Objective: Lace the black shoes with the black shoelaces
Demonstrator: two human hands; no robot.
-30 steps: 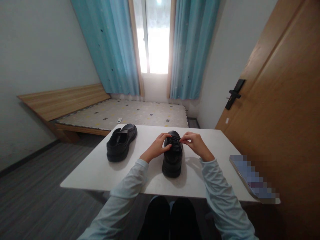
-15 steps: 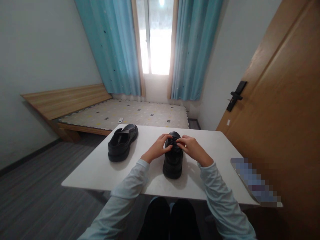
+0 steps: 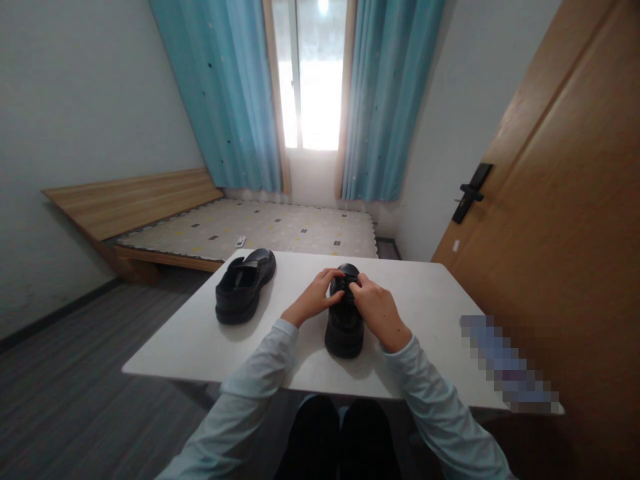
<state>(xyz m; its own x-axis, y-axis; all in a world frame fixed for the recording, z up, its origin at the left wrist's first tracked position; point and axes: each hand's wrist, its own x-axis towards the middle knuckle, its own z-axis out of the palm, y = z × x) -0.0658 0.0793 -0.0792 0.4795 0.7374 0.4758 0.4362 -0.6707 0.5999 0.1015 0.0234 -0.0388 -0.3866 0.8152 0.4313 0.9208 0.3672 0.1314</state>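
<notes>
On the white table (image 3: 190, 353), a black shoe (image 3: 345, 337) stands right in front of me, its heel toward me and its toe pointing away. My left hand (image 3: 320, 292) grips its upper from the left, thumb and fingers bent around the front of the opening. From the right, my right hand (image 3: 373, 303) pinches at the same part with curled fingers. What exactly lies between the fingertips is dark and partly hidden. A second black shoe (image 3: 243, 290) rests apart at the left, its opening showing; neither hand touches it.
Past the table is a bed (image 3: 280, 223) with a patterned mattress, and a small white remote (image 3: 241, 241) lies on it. A wooden door (image 3: 565, 220) stands close on the right. A blurred, pixelated item (image 3: 505, 363) lies at the table's right edge.
My right hand has turned and shifted slightly left, its back now more over the shoe's right side. My left hand and both shoes stay where they were.
</notes>
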